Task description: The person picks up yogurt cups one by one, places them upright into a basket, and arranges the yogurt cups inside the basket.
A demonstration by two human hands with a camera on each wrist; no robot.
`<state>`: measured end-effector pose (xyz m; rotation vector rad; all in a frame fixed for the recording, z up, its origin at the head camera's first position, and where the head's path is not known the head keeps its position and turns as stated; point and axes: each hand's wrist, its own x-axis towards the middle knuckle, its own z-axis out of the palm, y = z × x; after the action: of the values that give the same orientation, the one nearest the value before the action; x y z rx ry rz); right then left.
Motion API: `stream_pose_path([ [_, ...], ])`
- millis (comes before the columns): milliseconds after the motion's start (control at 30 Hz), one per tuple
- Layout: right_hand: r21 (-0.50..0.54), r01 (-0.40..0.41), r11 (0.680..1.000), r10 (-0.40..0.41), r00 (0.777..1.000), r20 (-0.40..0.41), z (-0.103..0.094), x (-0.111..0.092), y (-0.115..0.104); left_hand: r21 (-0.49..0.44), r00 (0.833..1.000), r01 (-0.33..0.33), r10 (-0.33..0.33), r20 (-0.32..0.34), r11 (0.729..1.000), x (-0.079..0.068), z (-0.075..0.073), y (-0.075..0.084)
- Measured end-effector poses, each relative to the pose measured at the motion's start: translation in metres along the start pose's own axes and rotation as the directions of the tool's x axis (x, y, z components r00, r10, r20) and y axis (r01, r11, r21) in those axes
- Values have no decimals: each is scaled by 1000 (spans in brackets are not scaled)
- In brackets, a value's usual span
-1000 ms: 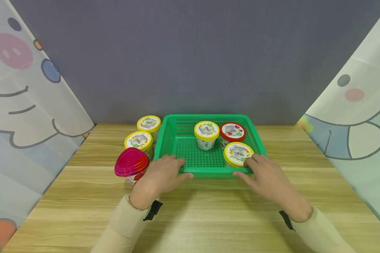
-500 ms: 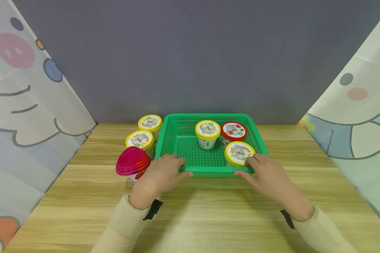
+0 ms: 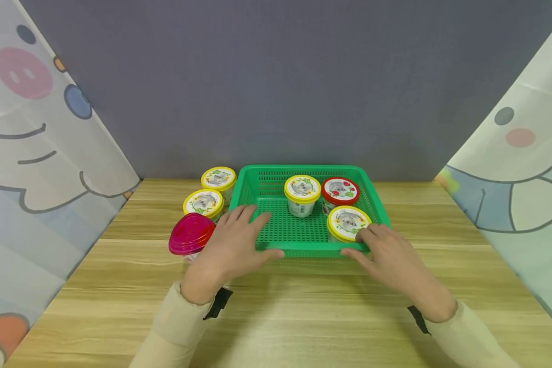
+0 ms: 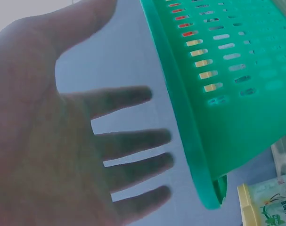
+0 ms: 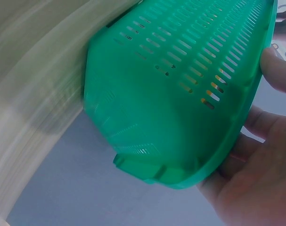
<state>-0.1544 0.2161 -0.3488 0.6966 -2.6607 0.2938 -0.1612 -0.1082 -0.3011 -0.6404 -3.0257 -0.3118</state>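
Observation:
A green plastic basket (image 3: pixel 308 246) stands on the table. Inside it, toward the right, are a yellow-lidded tub (image 3: pixel 302 189), a red-lidded tub (image 3: pixel 340 191) and another yellow-lidded tub (image 3: pixel 348 224). My left hand (image 3: pixel 232 248) hovers over the basket's front left corner, its fingers spread and off the rim. In the left wrist view those straight fingers (image 4: pixel 133 137) stand apart from the basket wall (image 4: pixel 256 127). With fingers over the rim and thumb outside, my right hand (image 3: pixel 388 253) grips the basket's front right edge, near the closest tub; the right wrist view shows this hold from below.
Left of the basket, two yellow-lidded tubs (image 3: pixel 218 178) and a tub with a pink-red lid (image 3: pixel 190 234) stand in a row; my left hand partly hides the pink-red one. A grey panel (image 3: pixel 280 92) rises behind the wooden table (image 3: pixel 303 317).
My left hand has let go of the basket's front rim, lifting and straightening its fingers. The right hand keeps its grip. The basket and tubs have barely shifted in view.

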Motion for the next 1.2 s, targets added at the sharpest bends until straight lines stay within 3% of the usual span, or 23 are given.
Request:
stream_pose_path([
  [333,1,18,1000,-18,1000,-7,2,-2,1,9,994,17,-16,-105,1000,-3,3,-8],
  [667,-3,9,1000,-9,1000,-10,2,-2,0,17,995,10,-8,-99,1000,-9,4,-26],
  [967,-7,12,1000,-12,1000,2,1,-2,1,-22,996,76,-77,-45,997,-18,-4,-52],
  [1200,-9,26,1000,-26,999,-20,2,0,0,-18,995,91,-92,-48,996,-25,-12,-67],
])
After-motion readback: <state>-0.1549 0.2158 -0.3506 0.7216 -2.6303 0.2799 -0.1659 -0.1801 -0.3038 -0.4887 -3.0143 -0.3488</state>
